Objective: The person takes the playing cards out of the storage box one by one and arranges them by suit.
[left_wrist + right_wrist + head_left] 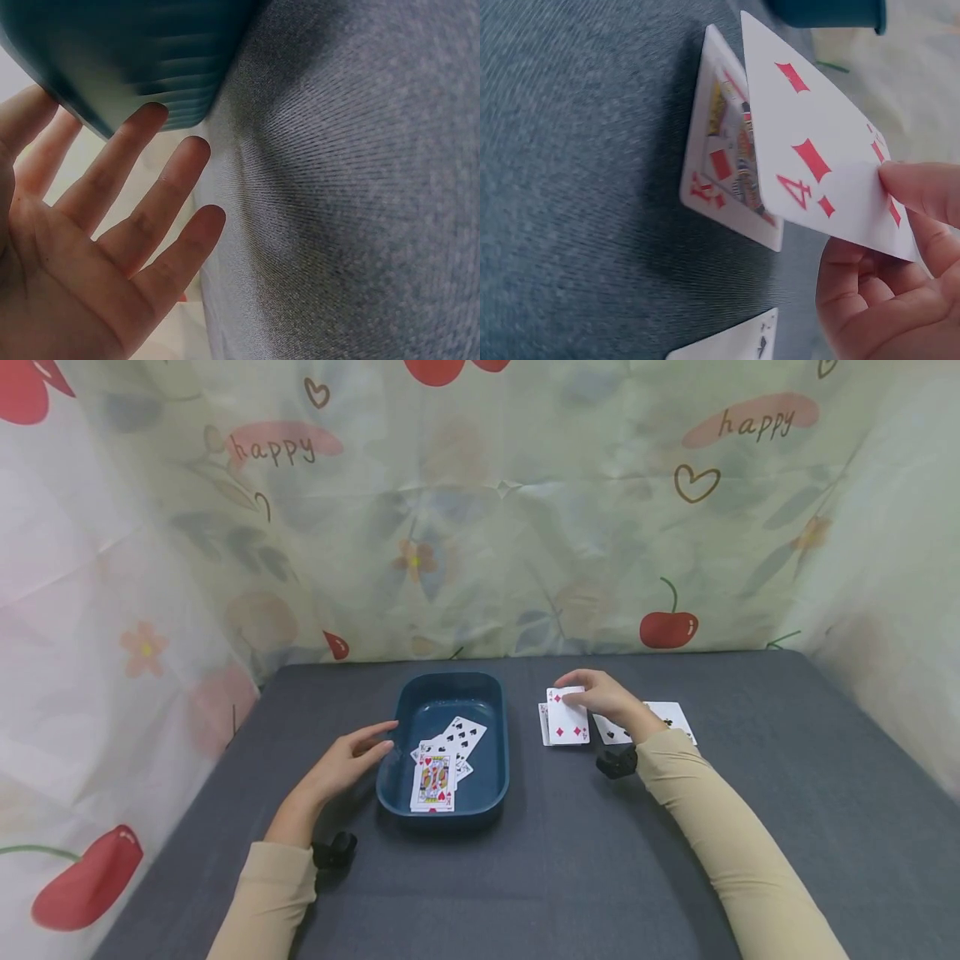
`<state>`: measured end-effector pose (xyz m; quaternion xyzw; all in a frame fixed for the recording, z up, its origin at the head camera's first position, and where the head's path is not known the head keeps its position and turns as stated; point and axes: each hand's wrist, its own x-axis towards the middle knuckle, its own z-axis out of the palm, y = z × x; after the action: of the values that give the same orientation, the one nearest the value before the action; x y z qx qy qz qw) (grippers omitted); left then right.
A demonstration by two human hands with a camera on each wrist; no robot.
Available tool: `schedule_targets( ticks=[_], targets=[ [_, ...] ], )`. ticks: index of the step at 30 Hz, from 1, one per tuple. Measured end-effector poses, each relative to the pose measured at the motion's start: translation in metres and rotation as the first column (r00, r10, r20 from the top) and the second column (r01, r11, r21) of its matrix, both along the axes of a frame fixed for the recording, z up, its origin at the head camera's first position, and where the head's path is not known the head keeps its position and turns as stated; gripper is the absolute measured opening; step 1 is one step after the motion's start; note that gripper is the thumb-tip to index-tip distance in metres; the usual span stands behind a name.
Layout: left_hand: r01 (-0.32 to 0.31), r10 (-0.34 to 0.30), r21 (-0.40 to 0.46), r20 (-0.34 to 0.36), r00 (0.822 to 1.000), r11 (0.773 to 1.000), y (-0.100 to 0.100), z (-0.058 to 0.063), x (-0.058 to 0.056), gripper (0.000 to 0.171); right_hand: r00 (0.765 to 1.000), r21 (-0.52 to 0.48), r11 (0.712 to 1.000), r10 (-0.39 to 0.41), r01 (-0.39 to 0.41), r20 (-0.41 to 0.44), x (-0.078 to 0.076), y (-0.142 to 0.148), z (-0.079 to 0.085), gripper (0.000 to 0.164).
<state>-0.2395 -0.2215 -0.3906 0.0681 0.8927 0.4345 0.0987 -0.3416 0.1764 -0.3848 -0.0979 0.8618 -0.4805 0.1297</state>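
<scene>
My right hand (609,697) pinches the four of diamonds (810,165) between thumb and fingers, near one end of the card. In the right wrist view the card is tilted up over a king of diamonds (718,180), which lies face up on the cloth. Beside the tray's left wall, my left hand (337,768) has its fingers spread and relaxed, fingertips right at the rim. Inside the dark blue tray (483,789) lie several face-up cards, with a king of hearts (435,781) on top and a spades card (468,735) behind it.
More face-up black-suited cards (673,717) lie right of the king, partly hidden by my right forearm. A dark grey cloth (480,893) covers the table. Behind it hangs a printed curtain (480,527), with pale sheets at both sides.
</scene>
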Motion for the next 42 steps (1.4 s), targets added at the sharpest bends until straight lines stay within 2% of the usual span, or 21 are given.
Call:
schedule_targets(
  ticks=[7, 15, 27, 34, 39, 42],
  targets=[
    [-0.006, 0.006, 0.0, 0.001, 1.0, 1.0, 0.0, 0.0, 0.0, 0.05, 0.999, 0.015, 0.999, 0.035, -0.035, 0.002, -0.006, -0.004, -0.008, 0.039],
    [-0.009, 0.009, 0.0, 0.004, 1.0, 1.0, 0.001, 0.0, -0.001, 0.05, 1.0, 0.056, 0.998, 0.009, -0.008, -0.016, -0.012, -0.008, -0.015, 0.037],
    [-0.019, 0.019, 0.004, 0.017, 1.0, 1.0, 0.001, -0.001, -0.001, 0.05, 0.993, 0.106, 0.994, 0.018, -0.005, -0.115, -0.013, -0.012, -0.022, 0.037],
    [-0.025, 0.025, -0.005, 0.019, 0.999, 1.0, 0.002, 0.0, 0.0, 0.05, 0.981, 0.148, 0.989, 0.029, 0.0, -0.194, -0.014, -0.012, -0.026, 0.034],
    [-0.031, 0.031, -0.007, 0.022, 0.999, 0.999, 0.003, 0.0, 0.0, 0.05, 0.97, 0.201, 0.979, 0.028, 0.022, -0.241, -0.013, -0.014, -0.024, 0.033],
    [-0.03, 0.03, -0.007, 0.022, 0.999, 1.0, 0.002, 0.0, 0.0, 0.05, 0.966, 0.188, 0.982, 0.028, 0.021, -0.255, -0.011, -0.016, -0.019, 0.033]
  ],
)
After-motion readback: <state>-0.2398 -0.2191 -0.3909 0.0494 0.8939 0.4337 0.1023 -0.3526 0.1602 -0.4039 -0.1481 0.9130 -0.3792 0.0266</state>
